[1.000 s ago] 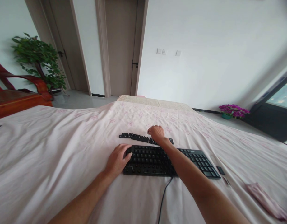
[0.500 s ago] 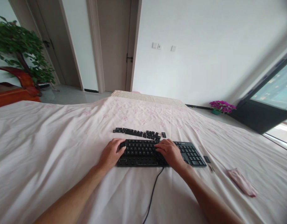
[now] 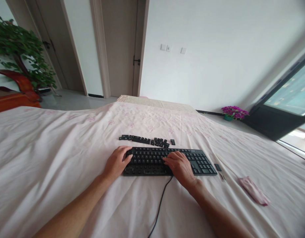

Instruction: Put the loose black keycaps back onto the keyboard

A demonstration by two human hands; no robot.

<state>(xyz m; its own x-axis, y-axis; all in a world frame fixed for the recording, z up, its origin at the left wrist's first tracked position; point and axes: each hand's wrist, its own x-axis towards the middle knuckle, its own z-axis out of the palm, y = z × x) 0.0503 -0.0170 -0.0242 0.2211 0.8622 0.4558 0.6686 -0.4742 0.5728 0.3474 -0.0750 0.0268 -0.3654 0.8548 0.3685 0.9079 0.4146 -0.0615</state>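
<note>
A black keyboard [image 3: 147, 159] lies on the pink-white bedsheet, its bottom rows at the near left bare of keycaps. My left hand [image 3: 117, 162] grips the keyboard's left end, thumb on top at the edge keys. Over the middle, my right hand [image 3: 179, 165] rests with curled fingers pressed together, tips at the keys right of centre. Whatever those fingertips may hold is hidden. Behind the keyboard lies a row of loose black keycaps [image 3: 161, 142], with a long space bar [image 3: 140, 140] among them. One larger keycap [image 3: 172, 142] sits apart at the right end.
Right of the keyboard are a small black piece [image 3: 218, 167], thin tweezer-like prongs [image 3: 222, 177] and a folded pink cloth [image 3: 253, 190]. The keyboard's cable [image 3: 160, 201] runs toward me across the sheet [image 3: 68, 148]. Beyond stand a wooden armchair [image 3: 20, 92], doors and potted plants.
My right hand's fingertips have shifted slightly toward me over the keys. The left hand keeps its hold on the keyboard's end. The whole view has shifted a little.
</note>
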